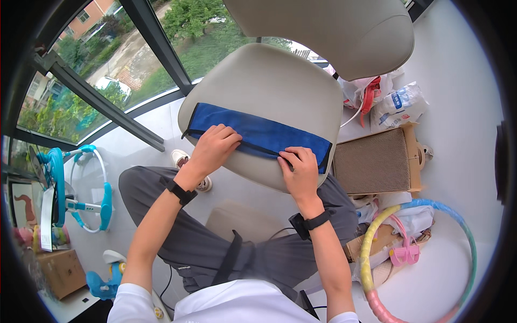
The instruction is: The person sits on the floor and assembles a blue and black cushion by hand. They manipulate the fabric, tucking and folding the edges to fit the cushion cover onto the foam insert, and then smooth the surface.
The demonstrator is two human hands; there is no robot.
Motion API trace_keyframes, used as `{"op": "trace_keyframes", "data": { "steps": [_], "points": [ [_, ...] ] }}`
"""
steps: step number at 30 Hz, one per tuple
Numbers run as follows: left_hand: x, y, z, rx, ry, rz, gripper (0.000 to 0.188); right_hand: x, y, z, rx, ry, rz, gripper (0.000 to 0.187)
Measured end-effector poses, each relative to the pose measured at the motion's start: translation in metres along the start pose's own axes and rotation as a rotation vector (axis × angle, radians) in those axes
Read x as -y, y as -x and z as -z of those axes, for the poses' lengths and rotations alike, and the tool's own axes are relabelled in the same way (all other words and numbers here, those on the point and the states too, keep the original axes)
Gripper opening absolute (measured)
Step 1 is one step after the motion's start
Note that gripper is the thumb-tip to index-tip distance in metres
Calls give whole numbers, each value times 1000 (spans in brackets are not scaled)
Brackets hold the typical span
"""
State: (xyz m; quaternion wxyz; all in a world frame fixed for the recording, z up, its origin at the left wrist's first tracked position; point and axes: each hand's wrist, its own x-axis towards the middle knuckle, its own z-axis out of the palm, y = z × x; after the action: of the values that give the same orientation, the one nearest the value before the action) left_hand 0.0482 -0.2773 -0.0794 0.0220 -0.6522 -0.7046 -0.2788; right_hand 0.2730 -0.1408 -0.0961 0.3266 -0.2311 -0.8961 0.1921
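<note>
A blue cloth (257, 127) with black edging lies folded into a long strip across the beige chair seat (264, 75), slanting down to the right. My left hand (217, 144) is closed on its near black edge, left of the middle, with the fingers bent over the border. Farther right along the same edge, my right hand (299, 168) pinches the border between thumb and fingers close to the cloth's right end. A thin black strap end pokes out at the left corner. Both wrists carry black bands.
Beyond the seat rises the beige chair backrest (334, 32). At right stand a cardboard box with a brown ribbed pad (371, 161), plastic bags (401, 107) and a multicoloured hoop (368, 253). A blue-and-white wheeled frame (107, 202) is at left, below tall windows.
</note>
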Motion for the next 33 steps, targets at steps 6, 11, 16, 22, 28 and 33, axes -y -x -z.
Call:
{"op": "trace_keyframes", "data": {
  "steps": [6,11,16,22,28,33],
  "points": [
    [7,-8,-6,-44,-33,-110,15,17,-21,-6,25,-43,-35,20],
    [4,-11,-12,-107,2,-51,21,31,-36,-31,32,36,153,23],
    [10,-6,-10,-21,22,-99,29,26,-38,-36,67,85,178,24],
    [24,7,5,120,-110,1,57,-8,-7,-4,-10,229,111,32],
    [37,27,26,251,-200,85,66,-51,47,60,65,356,93,42],
    [-11,5,17,92,-133,194,63,1,2,56,51,238,-36,46]
  ]
}}
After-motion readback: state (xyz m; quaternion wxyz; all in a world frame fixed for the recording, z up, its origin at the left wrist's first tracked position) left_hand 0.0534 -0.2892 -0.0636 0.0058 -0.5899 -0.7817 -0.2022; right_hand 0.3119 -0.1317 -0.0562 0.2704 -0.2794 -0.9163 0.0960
